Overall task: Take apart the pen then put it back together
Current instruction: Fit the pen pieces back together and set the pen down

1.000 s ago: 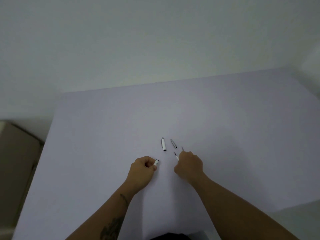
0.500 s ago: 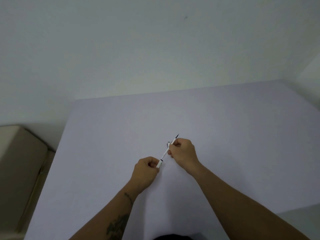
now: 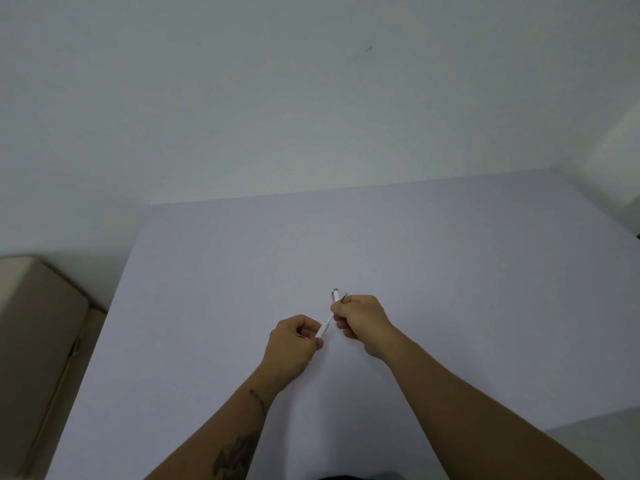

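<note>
Left hand (image 3: 298,341) pinches the white barrel (image 3: 322,329); right hand (image 3: 360,318) grips what looks like the refill. Keep both coaxial, feed slowly. Loose cap (image 3: 335,294) lies mid-table (image 3: 450,271).

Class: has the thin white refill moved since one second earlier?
Yes. The thin white refill has left the pale table beside the white cap piece; the right hand now feeds it into the left hand's white barrel.

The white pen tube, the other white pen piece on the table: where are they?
white pen tube (image 3: 323,329), head view, middle of barrel.
white pen piece (image 3: 335,294), head view, upper body.
</note>
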